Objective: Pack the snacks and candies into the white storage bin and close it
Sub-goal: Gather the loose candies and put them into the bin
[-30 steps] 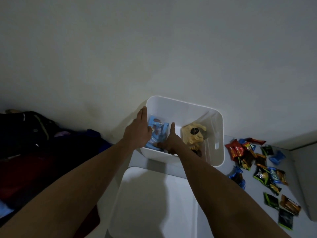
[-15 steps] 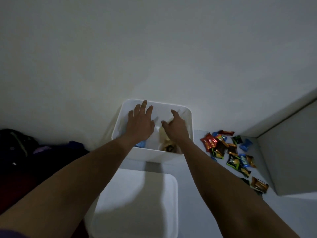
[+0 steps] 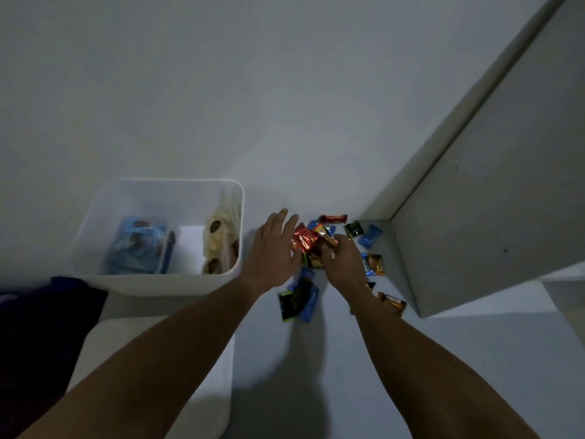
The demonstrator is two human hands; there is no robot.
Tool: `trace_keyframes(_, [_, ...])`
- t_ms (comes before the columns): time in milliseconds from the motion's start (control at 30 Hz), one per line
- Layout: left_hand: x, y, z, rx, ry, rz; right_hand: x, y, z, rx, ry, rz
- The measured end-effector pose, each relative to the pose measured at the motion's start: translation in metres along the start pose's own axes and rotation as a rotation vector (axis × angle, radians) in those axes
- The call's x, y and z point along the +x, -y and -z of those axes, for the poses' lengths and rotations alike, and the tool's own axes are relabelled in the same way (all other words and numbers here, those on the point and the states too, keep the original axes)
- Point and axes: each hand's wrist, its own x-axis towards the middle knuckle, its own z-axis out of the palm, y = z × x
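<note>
Two hands: both reach over the snack pile [image 3: 315, 261], which lies on the white surface [image 3: 506, 343] just right of the white storage bin [image 3: 158, 282].
Left hand [image 3: 272, 251]: released, with fingers straight and spread and palm down. The fingertips touch the red packet [image 3: 303, 241] at the pile's left edge.
Right hand [image 3: 343, 263]: knuckles up, fingers curled down into the middle of the pile beside the red packet. It is blurred, so I cannot tell whether they have closed on a wrapper.
Pile, far side: a red-brown bar [image 3: 332, 219], a green wrapper [image 3: 353, 229] and a blue wrapper [image 3: 370, 236] — all beyond the right hand and apart from it.
Pile, right side: an orange-and-blue packet [image 3: 373, 264] lies just beside the right hand. An orange packet [image 3: 392, 304] lies nearer the person, beside the right wrist.
Pile, near side: a dark green packet [image 3: 286, 304] and a blue packet [image 3: 308, 301] overlap between the two wrists.
Bin: open and upright, with its right wall just beside the left hand. Inside are a blue bag [image 3: 139, 245] on the left and cream packets [image 3: 218, 245] against the right wall.
Lid [image 3: 209, 407]: flat on the surface, nearer the person than the bin, partly under the left forearm.
Surroundings: a grey panel [image 3: 490, 217] stands right of the pile — a dark cloth [image 3: 38, 327] lies left of the bin.
</note>
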Motion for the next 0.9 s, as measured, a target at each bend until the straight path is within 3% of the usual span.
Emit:
trace_keyframes(200, [-0.035,-0.023,-0.097,0.026,0.22,0.12,-0.03,-0.123,0.031,-0.261,0.131,-0.094])
trace_keyframes(300, [-0.051,-0.027,-0.132,0.077,0.29,0.156,-0.047,-0.153,0.047,-0.327,0.255,-0.043])
trace_keyframes(600, [-0.037,-0.024,-0.17,0.216,0.308,0.082,-0.025,-0.187,0.035,-0.379,0.471,0.018])
trace_keyframes(900, [0.025,-0.011,-0.176,0.248,0.279,-0.001,0.043,-0.175,0.001,-0.483,0.501,0.267])
